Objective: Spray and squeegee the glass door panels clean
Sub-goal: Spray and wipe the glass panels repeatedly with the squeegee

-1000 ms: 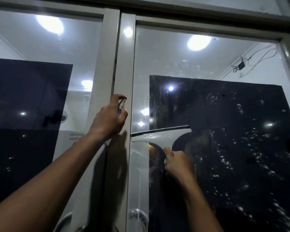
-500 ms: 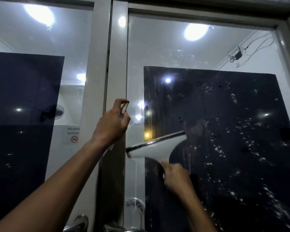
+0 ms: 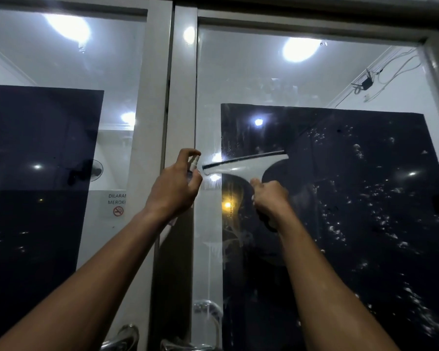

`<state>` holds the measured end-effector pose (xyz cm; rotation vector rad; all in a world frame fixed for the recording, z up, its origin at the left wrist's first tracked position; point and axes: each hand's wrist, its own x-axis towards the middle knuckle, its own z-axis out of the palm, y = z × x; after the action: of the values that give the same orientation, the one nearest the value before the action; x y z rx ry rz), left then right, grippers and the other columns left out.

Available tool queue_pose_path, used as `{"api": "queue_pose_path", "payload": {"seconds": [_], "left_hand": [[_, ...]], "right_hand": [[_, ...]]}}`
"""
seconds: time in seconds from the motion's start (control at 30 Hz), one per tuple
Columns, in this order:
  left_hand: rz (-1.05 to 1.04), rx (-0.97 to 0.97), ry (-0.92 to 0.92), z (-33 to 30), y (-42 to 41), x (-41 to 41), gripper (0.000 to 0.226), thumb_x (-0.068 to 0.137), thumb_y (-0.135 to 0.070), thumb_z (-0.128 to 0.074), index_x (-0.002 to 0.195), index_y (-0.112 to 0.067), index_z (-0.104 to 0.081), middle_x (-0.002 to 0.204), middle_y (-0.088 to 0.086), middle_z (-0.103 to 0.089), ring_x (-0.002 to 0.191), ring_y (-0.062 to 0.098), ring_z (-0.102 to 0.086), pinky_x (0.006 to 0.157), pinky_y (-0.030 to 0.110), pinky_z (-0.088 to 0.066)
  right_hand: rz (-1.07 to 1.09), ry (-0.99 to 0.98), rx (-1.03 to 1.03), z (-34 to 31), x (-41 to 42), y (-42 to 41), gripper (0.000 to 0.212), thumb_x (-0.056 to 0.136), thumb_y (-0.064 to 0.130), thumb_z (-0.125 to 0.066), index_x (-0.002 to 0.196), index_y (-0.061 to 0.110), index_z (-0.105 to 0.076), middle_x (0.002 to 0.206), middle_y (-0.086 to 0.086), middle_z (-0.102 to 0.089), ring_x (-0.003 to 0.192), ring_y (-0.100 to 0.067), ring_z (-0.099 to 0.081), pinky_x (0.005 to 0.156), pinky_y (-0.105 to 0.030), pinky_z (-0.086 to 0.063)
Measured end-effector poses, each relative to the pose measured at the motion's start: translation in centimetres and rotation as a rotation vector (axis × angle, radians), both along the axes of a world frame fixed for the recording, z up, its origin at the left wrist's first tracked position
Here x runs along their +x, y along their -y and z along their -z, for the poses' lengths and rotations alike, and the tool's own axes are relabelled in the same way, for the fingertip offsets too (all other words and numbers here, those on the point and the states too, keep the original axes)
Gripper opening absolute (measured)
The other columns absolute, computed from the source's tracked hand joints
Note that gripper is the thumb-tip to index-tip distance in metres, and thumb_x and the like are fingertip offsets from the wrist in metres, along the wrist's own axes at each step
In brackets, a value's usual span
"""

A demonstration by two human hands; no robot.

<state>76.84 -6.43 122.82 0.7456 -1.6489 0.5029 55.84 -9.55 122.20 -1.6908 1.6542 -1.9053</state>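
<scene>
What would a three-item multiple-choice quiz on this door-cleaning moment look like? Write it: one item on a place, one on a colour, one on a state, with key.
1. Where is the squeegee blade?
A. On the right door's glass, beside the centre frame
B. On the left door's glass
C. On the door handles

2. What colour is the squeegee head?
A. Red
B. White
C. Green

3. What is the left hand doing?
A. Hanging open at the side
B. Pressing flat on the glass
C. Gripping a small spray bottle, forefinger over its top

Key: 1 A, the blade lies against the right glass panel with its end near the frame; 2 B, the head shows white under a dark blade edge; 3 C, fingers curl round the bottle while the right hand holds the squeegee.
</scene>
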Motion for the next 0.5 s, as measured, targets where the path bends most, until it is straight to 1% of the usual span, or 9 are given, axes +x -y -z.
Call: {"api": "queue_pose_path", "payload": {"seconds": [0.07,0.1,0.13,0.2,0.27,0.33,0.37,0.43,0.5], "left_hand": [[-0.002,0.02,-0.004,0.5,0.1,0.4,0.041,0.102,-0.023,-0.05,0.141,-0.023,-0.04,0.102,0.006,-0.063,0.08,0.023,-0.063,0.07,0.035,-0.052],[-0.009,0.028,-0.005,0.7,0.2,0.5,0.04,0.102,-0.023,-0.05,0.141,-0.023,-0.04,0.101,0.007,-0.063,0.079,0.025,-0.063,0.071,0.038,-0.054],[-0.015,0.039,-0.003,1.1,0.2,0.7,0.04,0.102,-0.023,-0.05,0.141,-0.024,-0.041,0.1,0.007,-0.063,0.079,0.027,-0.063,0.073,0.041,-0.056],[-0.016,0.057,-0.002,1.6,0.3,0.8,0.04,0.102,-0.023,-0.05,0.141,-0.024,-0.041,0.099,0.007,-0.063,0.08,0.029,-0.064,0.076,0.045,-0.056],[-0.014,0.075,-0.012,1.9,0.3,0.8,0.04,0.101,-0.023,-0.05,0.141,-0.025,-0.041,0.099,0.008,-0.064,0.082,0.03,-0.065,0.078,0.047,-0.057],[-0.011,0.083,-0.016,1.9,0.4,0.7,0.04,0.101,-0.023,-0.05,0.14,-0.025,-0.04,0.101,0.011,-0.066,0.083,0.031,-0.065,0.079,0.048,-0.057],[-0.011,0.081,-0.015,1.9,0.5,0.6,0.04,0.101,-0.023,-0.05,0.14,-0.024,-0.04,0.104,0.012,-0.066,0.084,0.03,-0.065,0.077,0.044,-0.057],[-0.018,0.066,-0.012,1.8,0.6,0.1,0.04,0.102,-0.022,-0.05,0.141,-0.022,-0.04,0.104,0.009,-0.064,0.082,0.024,-0.062,0.066,0.032,-0.05],[-0.01,0.057,-0.017,1.7,0.8,-0.3,0.04,0.102,-0.023,-0.05,0.141,-0.021,-0.04,0.102,0.004,-0.06,0.079,0.02,-0.06,0.059,0.02,-0.04]], "right_hand": [[0.004,-0.1,0.06,3.6,-0.3,0.0,0.056,0.1,0.051,-0.042,0.098,0.003,-0.07,0.099,-0.018,-0.07,0.09,-0.033,-0.066,0.076,-0.034,-0.05],[0.004,-0.134,0.088,6.0,-0.3,-0.2,0.054,0.102,0.047,-0.042,0.096,0.003,-0.071,0.097,-0.018,-0.071,0.089,-0.032,-0.065,0.074,-0.033,-0.047],[-0.009,-0.138,0.119,8.7,-0.3,-0.8,0.053,0.103,0.045,-0.041,0.091,0.004,-0.072,0.093,-0.017,-0.071,0.088,-0.031,-0.066,0.075,-0.033,-0.048],[-0.061,-0.1,0.175,13.0,0.1,-2.0,0.053,0.103,0.045,-0.041,0.076,0.011,-0.07,0.077,-0.009,-0.071,0.077,-0.025,-0.067,0.073,-0.033,-0.051],[-0.071,-0.083,0.181,14.3,0.2,-2.8,0.055,0.103,0.047,-0.04,0.069,0.013,-0.066,0.07,-0.004,-0.068,0.068,-0.019,-0.064,0.067,-0.03,-0.049],[-0.055,-0.114,0.175,12.8,0.2,-2.7,0.054,0.104,0.046,-0.039,0.075,0.011,-0.068,0.076,-0.007,-0.068,0.071,-0.021,-0.063,0.067,-0.03,-0.047],[-0.034,-0.128,0.155,11.1,0.3,-2.4,0.054,0.104,0.046,-0.038,0.083,0.008,-0.07,0.082,-0.01,-0.069,0.076,-0.024,-0.062,0.069,-0.03,-0.045],[-0.006,-0.121,0.095,6.7,0.4,-1.2,0.054,0.104,0.045,-0.038,0.098,0.002,-0.07,0.096,-0.016,-0.069,0.086,-0.029,-0.061,0.072,-0.031,-0.042],[-0.029,-0.073,0.057,2.9,0.3,-0.4,0.054,0.102,0.048,-0.041,0.102,0.002,-0.069,0.1,-0.016,-0.07,0.088,-0.029,-0.063,0.071,-0.032,-0.044]]}}
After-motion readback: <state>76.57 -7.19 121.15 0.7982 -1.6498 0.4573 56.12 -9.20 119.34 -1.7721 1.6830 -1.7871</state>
